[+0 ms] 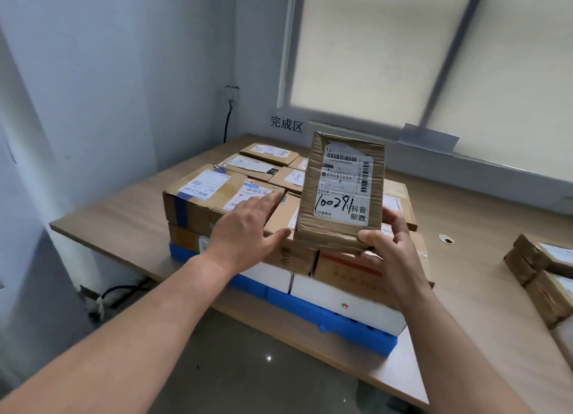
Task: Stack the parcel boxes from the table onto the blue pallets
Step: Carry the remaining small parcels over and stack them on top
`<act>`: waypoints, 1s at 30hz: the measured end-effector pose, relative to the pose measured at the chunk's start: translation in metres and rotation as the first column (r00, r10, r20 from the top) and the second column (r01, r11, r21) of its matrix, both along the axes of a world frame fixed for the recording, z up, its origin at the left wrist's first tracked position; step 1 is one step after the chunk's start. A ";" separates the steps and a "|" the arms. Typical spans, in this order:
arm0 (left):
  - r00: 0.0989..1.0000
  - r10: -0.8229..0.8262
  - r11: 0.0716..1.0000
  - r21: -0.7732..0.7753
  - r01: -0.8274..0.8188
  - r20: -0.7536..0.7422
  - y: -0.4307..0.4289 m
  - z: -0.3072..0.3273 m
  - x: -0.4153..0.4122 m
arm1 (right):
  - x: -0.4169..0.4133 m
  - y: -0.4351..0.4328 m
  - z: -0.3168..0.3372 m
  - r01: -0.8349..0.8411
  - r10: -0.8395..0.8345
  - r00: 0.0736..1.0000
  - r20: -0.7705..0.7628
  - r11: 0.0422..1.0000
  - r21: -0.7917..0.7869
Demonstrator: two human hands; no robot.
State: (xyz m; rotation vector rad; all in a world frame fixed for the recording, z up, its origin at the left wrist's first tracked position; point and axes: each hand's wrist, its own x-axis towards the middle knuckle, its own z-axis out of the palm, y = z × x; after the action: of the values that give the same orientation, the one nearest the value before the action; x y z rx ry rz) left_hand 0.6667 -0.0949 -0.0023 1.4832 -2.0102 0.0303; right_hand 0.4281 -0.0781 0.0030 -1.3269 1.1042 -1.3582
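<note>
In the head view, the right hand (391, 240) grasps a small brown cardboard parcel (341, 193) by its lower right corner. The thumb lies on the near bottom edge and the fingers curl round the side. The parcel is held upright and tilted back above the stack, with its white shipping label facing the camera. The left hand (248, 224) is released, its fingers straight and lying flat on top of a large taped brown carton (217, 193) at the stack's left front.

The parcel is probably light, since one hand carries it by a corner. Its card is creased and dented, so it looks soft-walled rather than stiff, and a hard pinch could crush it further. The tape and glossy label may be slick. A hold across two opposite sides, or under the base, would likely be steadier than the corner pinch.

One parcel is in hand. The blue plastic pallets (328, 317) appear to be two pieces side by side on the wooden worktop (471, 277), judging by a seam along the front. They carry roughly a dozen boxes in about three layers, but the rear ones are partly hidden, so an exact count is not possible. At the right edge at least three brown parcels (527, 255) wait on the worktop, cut off by the frame.
</note>
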 end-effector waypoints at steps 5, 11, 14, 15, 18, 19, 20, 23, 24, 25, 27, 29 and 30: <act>0.998 0.025 1.000 0.013 -0.026 0.056 -0.049 0.001 0.024 | 0.020 -0.057 -0.004 0.009 -0.009 1.000 0.022 1.000 0.021; 0.991 0.031 0.999 0.034 -0.035 0.133 -0.111 0.007 0.042 | 0.042 -0.126 -0.007 -0.002 -0.003 0.996 0.088 0.998 0.062; 0.987 0.019 0.998 0.058 -0.029 0.160 -0.139 0.009 0.050 | 0.050 -0.157 -0.009 -0.008 -0.001 0.995 0.104 0.996 0.090; 0.988 0.015 0.998 0.060 -0.025 0.155 -0.148 0.009 0.053 | 0.052 -0.166 -0.009 -0.013 0.003 0.994 0.105 0.995 0.099; 0.989 0.005 0.998 0.054 -0.014 0.150 -0.169 0.008 0.061 | 0.060 -0.188 -0.008 -0.033 0.017 0.992 0.126 0.992 0.126; 0.989 0.003 0.998 0.062 -0.012 0.150 -0.174 0.008 0.063 | 0.063 -0.193 -0.008 -0.033 0.015 0.991 0.130 0.990 0.137; 0.989 0.000 0.997 0.072 -0.010 0.145 -0.179 0.006 0.066 | 0.066 -0.198 -0.007 -0.030 0.010 0.991 0.135 0.988 0.148; 0.991 -0.012 0.996 0.093 -0.001 0.134 -0.198 0.002 0.076 | 0.077 -0.211 -0.006 -0.021 -0.006 0.990 0.142 0.982 0.186; 0.991 -0.016 0.996 0.094 0.004 0.131 -0.205 0.002 0.080 | 0.081 -0.215 -0.006 -0.013 -0.014 0.991 0.136 0.981 0.196; 0.991 -0.024 0.996 0.091 0.012 0.130 -0.211 0.001 0.083 | 0.084 -0.220 -0.007 -0.005 -0.023 0.991 0.131 0.979 0.204; 0.989 -0.056 0.994 0.096 0.042 0.139 -0.225 0.002 0.090 | 0.092 -0.229 -0.008 0.010 -0.039 0.991 0.125 0.976 0.220; 0.985 -0.089 0.991 0.110 0.073 0.149 -0.238 0.001 0.097 | 0.101 -0.237 -0.008 0.039 -0.067 0.991 0.118 0.974 0.223; 0.984 -0.100 0.990 0.112 0.084 0.148 -0.245 0.002 0.101 | 0.106 -0.240 -0.008 0.055 -0.082 0.990 0.117 0.974 0.222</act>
State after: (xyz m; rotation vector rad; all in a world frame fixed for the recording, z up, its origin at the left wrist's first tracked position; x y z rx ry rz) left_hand 0.7681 -0.3401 -0.0004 1.4905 -2.2334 -0.0004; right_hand 0.5340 -0.3181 -0.0046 -1.0395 1.1852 -1.3097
